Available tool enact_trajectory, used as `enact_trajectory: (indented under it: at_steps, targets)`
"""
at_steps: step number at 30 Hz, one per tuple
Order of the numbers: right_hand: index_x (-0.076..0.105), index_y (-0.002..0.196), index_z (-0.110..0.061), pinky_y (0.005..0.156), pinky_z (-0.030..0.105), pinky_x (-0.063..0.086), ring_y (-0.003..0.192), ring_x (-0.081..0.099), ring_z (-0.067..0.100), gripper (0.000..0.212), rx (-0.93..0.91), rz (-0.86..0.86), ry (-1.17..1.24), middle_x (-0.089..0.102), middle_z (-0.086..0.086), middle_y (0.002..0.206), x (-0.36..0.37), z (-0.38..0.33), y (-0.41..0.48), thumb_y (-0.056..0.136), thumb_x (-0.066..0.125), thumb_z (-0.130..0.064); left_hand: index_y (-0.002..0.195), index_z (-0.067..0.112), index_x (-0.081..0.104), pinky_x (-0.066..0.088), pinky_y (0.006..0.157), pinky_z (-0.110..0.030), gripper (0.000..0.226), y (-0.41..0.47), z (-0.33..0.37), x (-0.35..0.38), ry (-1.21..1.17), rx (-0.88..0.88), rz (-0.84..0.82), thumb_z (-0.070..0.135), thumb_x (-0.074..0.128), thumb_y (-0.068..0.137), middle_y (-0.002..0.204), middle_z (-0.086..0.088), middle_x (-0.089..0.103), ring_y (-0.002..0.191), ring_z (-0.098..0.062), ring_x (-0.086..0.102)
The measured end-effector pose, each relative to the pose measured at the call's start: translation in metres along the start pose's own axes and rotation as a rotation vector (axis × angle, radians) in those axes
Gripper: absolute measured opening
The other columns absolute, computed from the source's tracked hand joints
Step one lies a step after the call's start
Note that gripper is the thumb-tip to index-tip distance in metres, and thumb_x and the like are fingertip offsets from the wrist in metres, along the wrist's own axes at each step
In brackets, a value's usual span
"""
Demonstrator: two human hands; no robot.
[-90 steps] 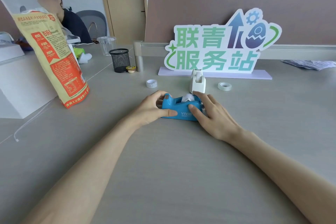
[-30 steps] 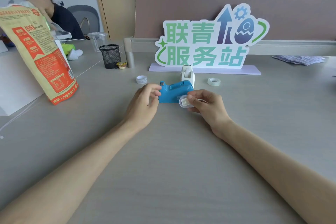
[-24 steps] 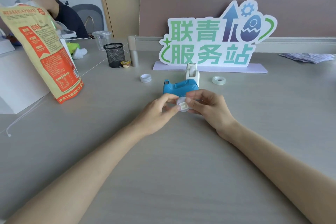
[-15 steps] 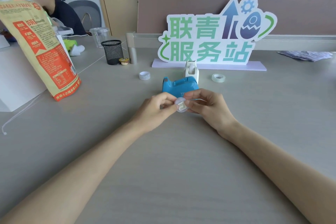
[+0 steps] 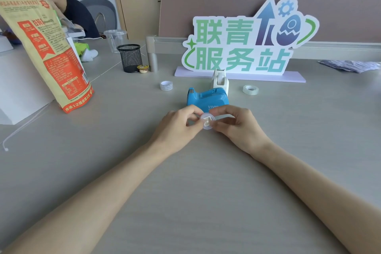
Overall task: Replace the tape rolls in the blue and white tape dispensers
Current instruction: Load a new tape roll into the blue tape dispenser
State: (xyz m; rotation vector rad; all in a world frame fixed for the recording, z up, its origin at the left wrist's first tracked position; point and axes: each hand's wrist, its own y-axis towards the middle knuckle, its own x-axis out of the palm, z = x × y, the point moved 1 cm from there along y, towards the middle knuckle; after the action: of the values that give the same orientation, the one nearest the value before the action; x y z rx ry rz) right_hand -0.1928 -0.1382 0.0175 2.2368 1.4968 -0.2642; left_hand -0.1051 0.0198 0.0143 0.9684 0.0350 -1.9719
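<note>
Translucent plastic, the spent tape core (image 5: 207, 122) is pinched between our left hand (image 5: 177, 128) and right hand (image 5: 237, 127), just at 6 o'clock of the blue dispenser (image 5: 207, 98). We judge the spindle is being worked out of the old roll. Next: fetch a fresh roll (image 5: 250, 89) at 2 o'clock. The white dispenser (image 5: 220, 81) stands untouched at 12 o'clock.

View: head-worn, one camera only
Facing: forward and down, over both hands (image 5: 208, 128)
Nearness: close; surface (image 5: 185, 192) fills frame
</note>
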Motion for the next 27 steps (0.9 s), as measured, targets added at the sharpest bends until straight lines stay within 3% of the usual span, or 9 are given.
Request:
enact_trajectory:
  at_steps: [4, 6, 11, 16, 19, 22, 24, 27]
  targets:
    - [0.071, 0.098, -0.021, 0.081, 0.038, 0.056, 0.082, 0.072, 0.018, 0.015, -0.018, 0.017, -0.056, 0.074, -0.005, 0.091, 0.001, 0.001, 0.002, 0.084, 0.074, -0.023, 0.095, 0.033, 0.063, 0.049, 0.064, -0.030, 0.027, -0.001, 0.003, 0.000, 0.027, 0.029, -0.012, 0.053, 0.055, 0.079, 0.078, 0.018, 0.070, 0.067, -0.008, 0.062]
    - [0.070, 0.095, -0.023, 0.079, 0.035, 0.056, 0.080, 0.071, 0.016, 0.010, -0.037, 0.024, -0.084, 0.072, -0.008, 0.088, 0.001, 0.000, 0.003, 0.085, 0.071, -0.020, 0.097, 0.033, 0.066, 0.049, 0.066, -0.028, 0.025, -0.001, 0.005, -0.001, -0.017, 0.033, -0.051, 0.047, 0.056, 0.079, 0.079, 0.019, 0.069, 0.068, -0.009, 0.060]
    - [0.070, 0.094, -0.026, 0.077, 0.039, 0.056, 0.080, 0.068, 0.028, 0.015, 0.002, 0.039, -0.063, 0.073, -0.002, 0.092, -0.001, 0.003, 0.002, 0.088, 0.063, -0.014, 0.105, 0.030, 0.069, 0.046, 0.068, -0.022, 0.035, -0.002, 0.006, -0.003, -0.017, 0.119, -0.124, 0.010, 0.059, 0.079, 0.091, 0.013, 0.066, 0.071, -0.014, 0.054]
    - [0.074, 0.094, -0.021, 0.082, 0.039, 0.056, 0.079, 0.067, 0.017, 0.022, 0.014, 0.030, -0.034, 0.075, 0.000, 0.091, -0.002, 0.004, 0.002, 0.084, 0.061, -0.007, 0.098, 0.032, 0.067, 0.042, 0.068, -0.025, 0.026, 0.001, 0.001, -0.001, 0.054, 0.151, -0.048, 0.032, 0.078, 0.075, 0.087, 0.016, 0.057, 0.072, -0.008, 0.047]
    - [0.076, 0.095, -0.019, 0.077, 0.034, 0.055, 0.073, 0.063, 0.010, 0.026, 0.009, -0.007, -0.021, 0.075, 0.000, 0.083, -0.002, 0.002, 0.001, 0.084, 0.058, -0.004, 0.093, 0.031, 0.066, 0.041, 0.066, -0.024, 0.022, 0.002, -0.001, 0.000, 0.089, 0.145, 0.004, 0.039, 0.076, 0.074, 0.085, 0.019, 0.058, 0.073, 0.001, 0.048]
    - [0.076, 0.098, -0.020, 0.069, 0.023, 0.052, 0.061, 0.060, 0.007, 0.025, 0.032, 0.029, -0.001, 0.071, -0.007, 0.074, -0.002, 0.002, 0.001, 0.088, 0.058, -0.006, 0.094, 0.031, 0.066, 0.047, 0.070, -0.031, 0.019, 0.002, -0.001, -0.001, 0.116, 0.106, 0.034, 0.037, 0.069, 0.077, 0.085, 0.019, 0.061, 0.077, -0.007, 0.052]
    - [0.074, 0.106, -0.024, 0.067, 0.020, 0.048, 0.062, 0.062, 0.010, 0.025, 0.038, 0.107, -0.103, 0.070, -0.004, 0.075, -0.003, 0.003, 0.003, 0.090, 0.058, -0.014, 0.095, 0.030, 0.066, 0.047, 0.069, -0.031, 0.016, 0.003, -0.002, -0.002, 0.131, 0.073, 0.048, 0.033, 0.067, 0.078, 0.081, 0.021, 0.060, 0.076, -0.010, 0.053]
    - [0.073, 0.108, -0.019, 0.075, 0.025, 0.046, 0.081, 0.063, 0.020, 0.025, -0.031, 0.176, -0.380, 0.070, -0.002, 0.091, -0.003, 0.002, 0.007, 0.091, 0.056, -0.020, 0.096, 0.028, 0.066, 0.045, 0.066, -0.029, 0.016, 0.004, -0.004, -0.004, 0.135, 0.020, 0.042, 0.033, 0.064, 0.081, 0.079, 0.023, 0.061, 0.072, -0.010, 0.053]
